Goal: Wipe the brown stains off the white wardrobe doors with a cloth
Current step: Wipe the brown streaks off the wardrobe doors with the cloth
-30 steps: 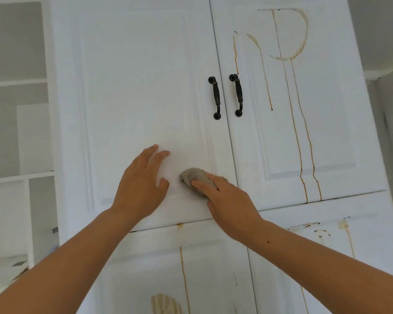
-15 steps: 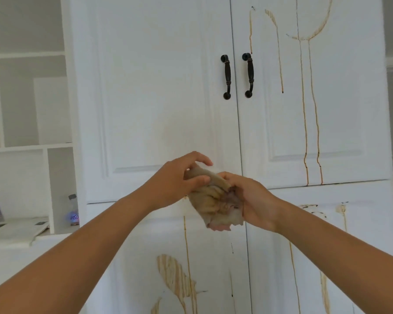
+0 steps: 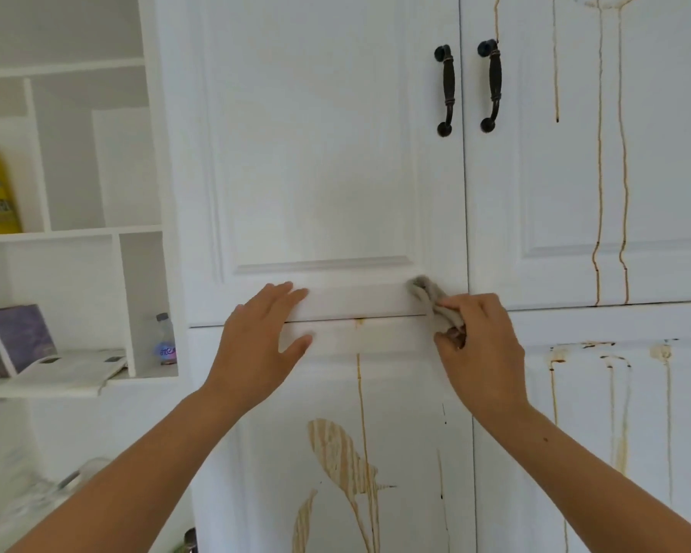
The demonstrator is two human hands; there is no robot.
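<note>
Since half a second ago, the cloth (image 3: 429,293) is no longer being held up in the air by both hands; it is now being pressed against the bottom right corner of the upper left door (image 3: 316,153), close to the gap between the two upper doors. It is being gripped by the right hand (image 3: 479,353), whose fingers are curled round it, and a grey end is sticking out past the fingertips and touching the door. The left hand (image 3: 256,345) is being laid flat, fingers straight and spread, across the crack where the upper left door meets the lower left door (image 3: 256,492); nothing is being held by it. The upper left door is looking almost clean, so the job is judged to be partly done. Long brown drips (image 3: 599,173) are showing on the upper right door (image 3: 675,153), a wide brown smear (image 3: 344,464) and a thin line (image 3: 360,393) are showing on the lower left door, and more drips (image 3: 552,393) are showing on the lower right door (image 3: 583,385). Trouble may be coming from the cloth itself: it is likely being made dirty, so brown marks could be rubbed back onto clean white paint. The small spot (image 3: 360,322) at the crack could be missed, being tucked in the gap. The door could also be pushed or rattled if too much weight is being put on it by the flat hand.
</note>
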